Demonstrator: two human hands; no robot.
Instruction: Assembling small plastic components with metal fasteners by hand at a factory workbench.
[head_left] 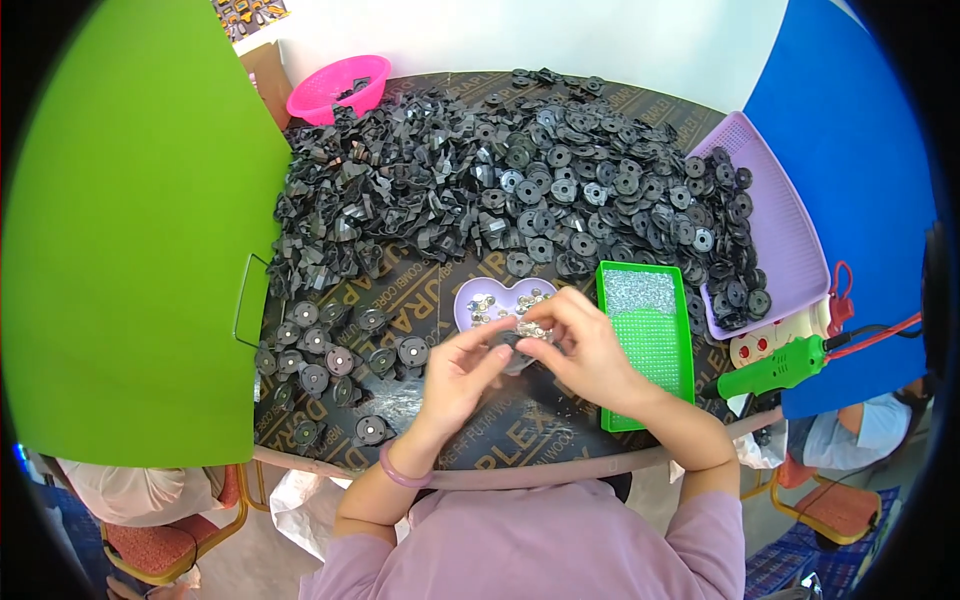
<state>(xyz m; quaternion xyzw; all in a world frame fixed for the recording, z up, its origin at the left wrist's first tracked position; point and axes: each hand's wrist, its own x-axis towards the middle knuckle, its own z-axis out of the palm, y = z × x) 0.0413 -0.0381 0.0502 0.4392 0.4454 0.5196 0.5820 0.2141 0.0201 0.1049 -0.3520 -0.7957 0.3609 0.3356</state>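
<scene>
In front of me, my left hand [462,374] and my right hand [590,350] meet over the table. Between their fingertips is a small black round plastic part [514,350], gripped from both sides and partly hidden by the fingers. Just beyond the fingers lies a lilac heart-shaped dish [466,300] with small shiny metal pieces [538,297] in it. To the right of it, a green tray [685,350] holds many tiny silvery pieces [640,290] at its far end. Several black round parts with light centres [340,360] lie on the left.
Black angular parts [380,180] and black discs [560,190] are heaped across the far table. A pink basket [345,85] stands behind, a lilac tray [780,220] at right. A green corded power tool [775,368] lies near a power strip [765,345]. Green [140,240] and blue [850,200] panels flank the table.
</scene>
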